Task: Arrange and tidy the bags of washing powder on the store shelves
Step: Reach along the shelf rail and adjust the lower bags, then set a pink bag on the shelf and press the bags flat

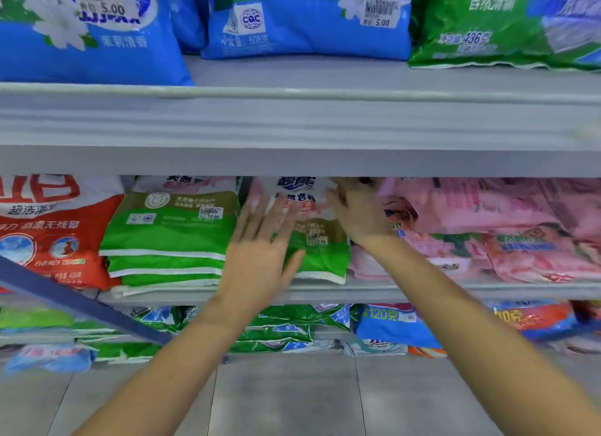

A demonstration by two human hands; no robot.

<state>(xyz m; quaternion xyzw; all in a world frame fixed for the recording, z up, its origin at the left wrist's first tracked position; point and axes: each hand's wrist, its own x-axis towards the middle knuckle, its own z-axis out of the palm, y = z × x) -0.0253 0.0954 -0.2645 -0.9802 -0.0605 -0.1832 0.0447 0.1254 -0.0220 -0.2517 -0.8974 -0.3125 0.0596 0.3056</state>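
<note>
A green and white bag of washing powder (320, 256) lies on the middle shelf (374, 291), between a stack of like green bags (169, 237) and a heap of pink bags (494, 234). My left hand (260, 253) lies flat on the bag's left part with its fingers straight and spread. My right hand (357, 211) reaches in at the bag's upper right corner, under the shelf above. Its fingertips are blurred and partly hidden.
A red and white bag (48, 234) lies at the left of the middle shelf. Blue bags (305, 28) and a green bag (487, 28) stand on the upper shelf (292, 120). Several green and blue bags (393, 325) fill the low shelf. A dark blue bar (81, 302) slants across the lower left.
</note>
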